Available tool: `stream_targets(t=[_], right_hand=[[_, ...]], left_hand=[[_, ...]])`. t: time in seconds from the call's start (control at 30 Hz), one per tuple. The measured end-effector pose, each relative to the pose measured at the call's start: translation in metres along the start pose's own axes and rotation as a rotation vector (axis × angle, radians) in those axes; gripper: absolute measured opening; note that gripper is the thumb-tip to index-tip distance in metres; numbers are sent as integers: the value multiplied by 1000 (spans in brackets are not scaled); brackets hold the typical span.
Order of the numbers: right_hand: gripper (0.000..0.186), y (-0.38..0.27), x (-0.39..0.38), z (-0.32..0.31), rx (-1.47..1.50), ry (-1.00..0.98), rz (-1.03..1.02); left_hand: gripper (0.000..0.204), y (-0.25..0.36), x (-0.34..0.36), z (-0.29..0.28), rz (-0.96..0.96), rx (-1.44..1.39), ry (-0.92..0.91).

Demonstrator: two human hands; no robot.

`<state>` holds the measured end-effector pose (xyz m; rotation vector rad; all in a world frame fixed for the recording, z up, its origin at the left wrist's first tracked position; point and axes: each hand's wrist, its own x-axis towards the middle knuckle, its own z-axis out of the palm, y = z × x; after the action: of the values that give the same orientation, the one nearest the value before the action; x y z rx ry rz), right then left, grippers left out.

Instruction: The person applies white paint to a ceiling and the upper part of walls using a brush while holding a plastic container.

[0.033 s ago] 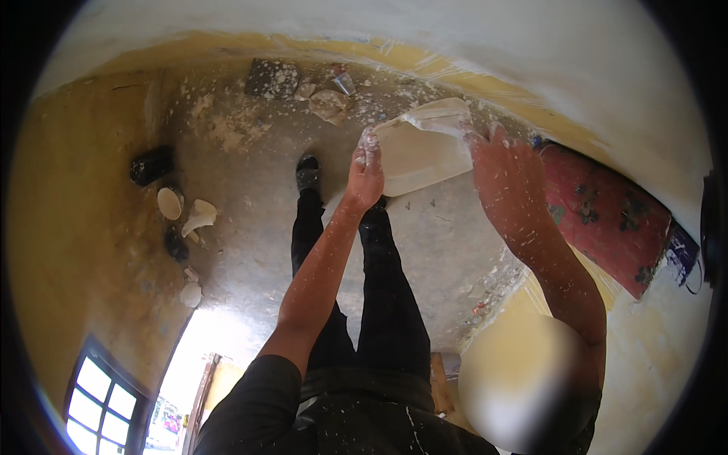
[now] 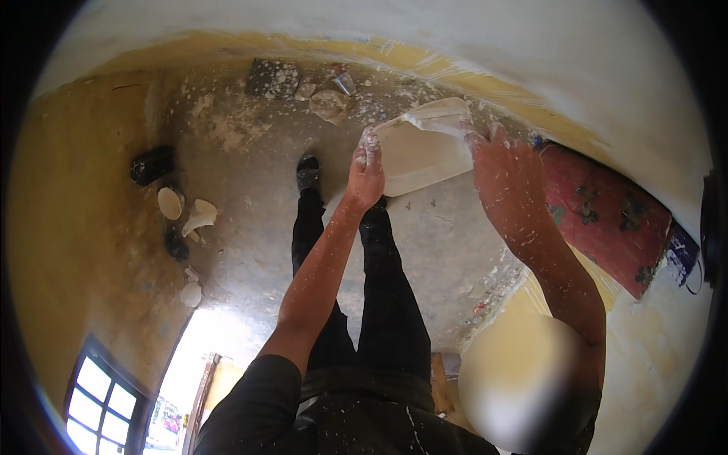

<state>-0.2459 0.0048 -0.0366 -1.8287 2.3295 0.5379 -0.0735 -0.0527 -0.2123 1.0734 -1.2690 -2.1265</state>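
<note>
A translucent whitish plastic bag or sheet (image 2: 421, 159) is stretched out in front of me at upper centre, its top edge crumpled. My left hand (image 2: 368, 173) is closed on the bag's left edge, with white paste or paint on the fingers. My right hand (image 2: 508, 171), speckled white, has curled fingers at the bag's upper right corner, which it appears to grip. Below the bag are my dark-clad legs and shoes on the dusty floor (image 2: 425, 250).
A red patterned padded panel (image 2: 599, 212) lies at right by the plastered wall (image 2: 644, 106). A black object (image 2: 152, 164), round white container (image 2: 170, 203) and white scraps (image 2: 199, 216) lie left. Debris (image 2: 328, 106) lines the far wall. A bright doorway (image 2: 220, 326) and window (image 2: 98, 394) are lower left.
</note>
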Motion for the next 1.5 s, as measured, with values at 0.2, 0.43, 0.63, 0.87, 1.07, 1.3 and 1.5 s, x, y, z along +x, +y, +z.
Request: stream_targets(t=[0.2,0.43,0.63,0.87,1.07,1.3,1.5], right_hand=[[38,-2,-6,1,118,-44,46],[37,2,-35,8,607,-125,142],[36,10,-37,14,1550,-443,376],[36,7,-23,-8,1930,-567,588],[38,7,-20,-1,2037,-548,666],[14,1,-23,0,2101,-468,661],[23,-12,-49,28,2039,-437,638]], left_hand=[[45,-3,-2,-3,-7,-23,46],[52,-4,-4,-10,78,126,63],[56,-5,-4,-6,183,112,44],[58,-2,-13,10,157,35,46],[55,1,-16,14,181,98,32],[52,-1,-11,11,200,89,6],[53,-15,-3,-4,167,31,111]])
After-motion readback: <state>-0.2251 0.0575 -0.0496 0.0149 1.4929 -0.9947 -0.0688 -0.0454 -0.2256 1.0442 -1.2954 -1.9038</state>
